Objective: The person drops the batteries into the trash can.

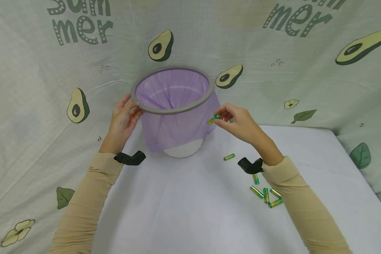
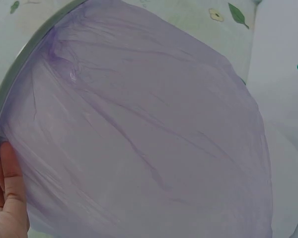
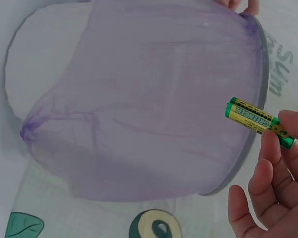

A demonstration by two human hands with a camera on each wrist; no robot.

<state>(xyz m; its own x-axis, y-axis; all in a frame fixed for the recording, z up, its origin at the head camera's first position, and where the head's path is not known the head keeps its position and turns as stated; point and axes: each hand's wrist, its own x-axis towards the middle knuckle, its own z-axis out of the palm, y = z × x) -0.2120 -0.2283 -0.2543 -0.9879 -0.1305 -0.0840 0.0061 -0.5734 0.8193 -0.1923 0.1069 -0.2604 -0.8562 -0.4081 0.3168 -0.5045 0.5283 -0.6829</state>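
Observation:
A round waste bin with a grey rim [image 1: 171, 111] and a white body [image 1: 185, 150] stands at the back of the table. A thin purple bag [image 1: 174, 128] lines it and hangs over its outside. My left hand [image 1: 124, 118] grips the rim on the left, with the thumb at the ring. Just right of the bin, my right hand [image 1: 239, 123] pinches a green and gold battery [image 3: 253, 118] between thumb and fingers. In the right wrist view the battery's printed side shows, and the other fingers are loosely bent. Its position is outside the bag, below rim height.
A single battery [image 1: 229, 157] lies on the white table [image 1: 177, 211] in front of the bin. Several more batteries [image 1: 266, 195] lie near the right forearm, which partly covers them. A cloth printed with avocados [image 1: 160, 46] hangs behind and to the sides.

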